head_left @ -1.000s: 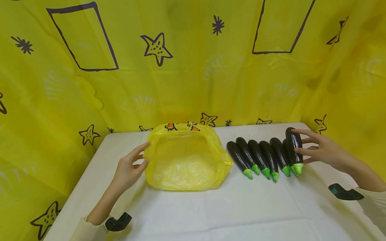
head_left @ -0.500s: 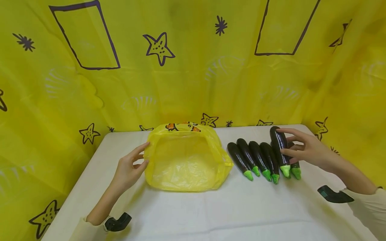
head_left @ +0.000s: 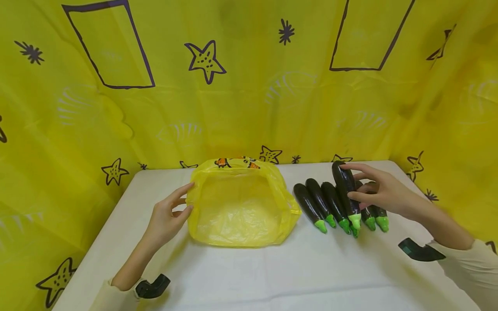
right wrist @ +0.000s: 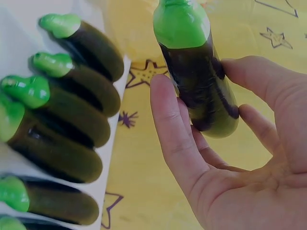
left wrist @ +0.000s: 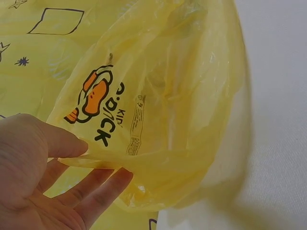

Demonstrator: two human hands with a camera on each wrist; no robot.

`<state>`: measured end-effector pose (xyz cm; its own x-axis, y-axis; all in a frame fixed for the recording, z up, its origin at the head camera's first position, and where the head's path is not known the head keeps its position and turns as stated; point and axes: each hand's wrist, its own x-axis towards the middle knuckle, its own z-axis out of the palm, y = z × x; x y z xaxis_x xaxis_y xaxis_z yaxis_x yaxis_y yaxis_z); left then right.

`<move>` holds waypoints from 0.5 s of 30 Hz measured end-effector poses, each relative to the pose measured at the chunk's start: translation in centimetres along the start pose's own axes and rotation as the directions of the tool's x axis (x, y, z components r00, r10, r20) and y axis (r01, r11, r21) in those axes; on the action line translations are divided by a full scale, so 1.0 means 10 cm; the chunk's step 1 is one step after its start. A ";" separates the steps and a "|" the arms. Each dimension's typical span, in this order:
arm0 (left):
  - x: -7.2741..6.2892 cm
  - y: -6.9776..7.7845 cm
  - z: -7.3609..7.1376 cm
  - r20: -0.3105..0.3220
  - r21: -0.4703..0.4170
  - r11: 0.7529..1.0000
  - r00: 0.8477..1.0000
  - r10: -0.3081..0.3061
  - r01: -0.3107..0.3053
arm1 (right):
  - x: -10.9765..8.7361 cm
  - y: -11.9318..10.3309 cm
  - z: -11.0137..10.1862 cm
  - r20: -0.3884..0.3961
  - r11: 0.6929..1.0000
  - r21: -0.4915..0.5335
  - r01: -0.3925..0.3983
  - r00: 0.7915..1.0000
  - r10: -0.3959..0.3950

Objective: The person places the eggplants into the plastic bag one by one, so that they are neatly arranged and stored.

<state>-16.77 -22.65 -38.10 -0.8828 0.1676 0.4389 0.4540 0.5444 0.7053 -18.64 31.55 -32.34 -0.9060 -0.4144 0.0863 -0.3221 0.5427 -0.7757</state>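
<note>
A yellow plastic bag (head_left: 285, 203) with a printed cartoon stands on the white table, its mouth wide and facing me. My left hand (head_left: 167, 218) pinches the bag's left edge between thumb and fingers; in the left wrist view the thumb lies over the plastic (left wrist: 158, 167). My right hand (head_left: 389, 194) holds a dark purple eggplant (head_left: 344, 183) with a green stem end, raised above the others and tilted. Beneath and beside it, several more eggplants (head_left: 307, 203) lie in a row, stem ends towards me; the raised one and my fingers partly hide some.
A white cloth covers the table (head_left: 249, 276). Behind and at both sides hangs a yellow curtain (head_left: 233, 108) with drawn stars and frames. The eggplant row lies just right of the bag. Each wrist wears a black device (head_left: 153, 287).
My right hand has carried the eggplant from the right end of the row leftwards, over the others towards the bag. My left hand has stayed at the bag's edge.
</note>
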 end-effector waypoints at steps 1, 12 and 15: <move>0.00 0.00 0.00 0.000 0.001 1.000 1.000 0.001 -0.001 | 0.01 -0.02 0.01 0.003 1.000 -0.002 0.001 1.000 -0.001; 0.00 0.02 -0.01 0.005 -0.012 1.000 1.000 -0.013 0.013 | 0.16 -0.23 0.19 0.049 0.999 0.037 0.016 0.999 -0.018; 0.00 0.02 -0.01 0.004 -0.008 1.000 1.000 -0.017 0.017 | 0.21 -0.27 0.24 0.066 0.998 0.057 0.029 0.997 -0.032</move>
<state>-16.67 -22.57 -37.90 -0.8909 0.1619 0.4244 0.4399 0.5402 0.7174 -18.98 27.46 -31.57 -0.8750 -0.4791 0.0700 -0.3318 0.4879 -0.8074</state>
